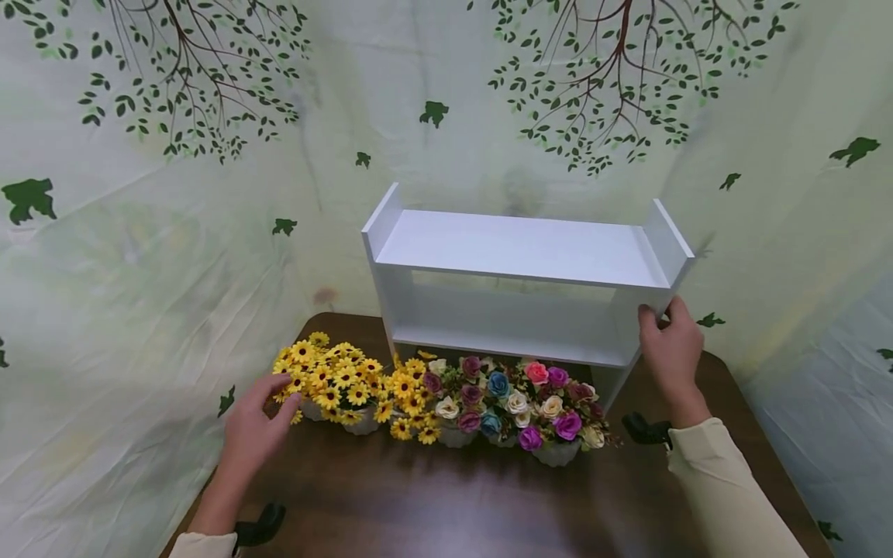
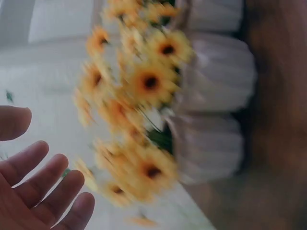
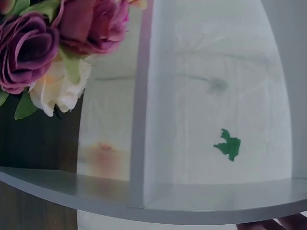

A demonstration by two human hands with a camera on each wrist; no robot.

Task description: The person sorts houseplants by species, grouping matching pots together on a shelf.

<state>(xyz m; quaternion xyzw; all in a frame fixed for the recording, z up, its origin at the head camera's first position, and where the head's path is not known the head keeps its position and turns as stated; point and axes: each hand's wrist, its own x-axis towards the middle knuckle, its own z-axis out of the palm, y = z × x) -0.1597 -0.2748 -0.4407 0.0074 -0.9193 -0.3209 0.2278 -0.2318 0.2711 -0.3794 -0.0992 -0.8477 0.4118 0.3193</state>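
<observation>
A white two-tier shelf (image 1: 523, 252) stands at the back of a dark wooden table (image 1: 446, 504). My right hand (image 1: 663, 325) grips its right side panel (image 3: 158, 96), thumb in front and fingers behind; only fingertips (image 3: 283, 224) show in the right wrist view. In front of the shelf runs a row of small white pots: yellow daisies (image 1: 335, 376) on the left, mixed roses (image 1: 516, 399) on the right. My left hand (image 1: 275, 395) is open, its straight fingers (image 2: 43, 187) right beside the leftmost daisies (image 2: 144, 96), above their ribbed pots (image 2: 211, 96). Purple and cream roses (image 3: 43, 48) sit close by the shelf's side.
A pale cloth backdrop (image 1: 139, 232) printed with green trees and leaves hangs close behind and on both sides of the table. The table's front half (image 1: 446, 504) lies between my arms. The shelf's top board (image 1: 516, 248) and lower board (image 1: 509, 341) hold nothing.
</observation>
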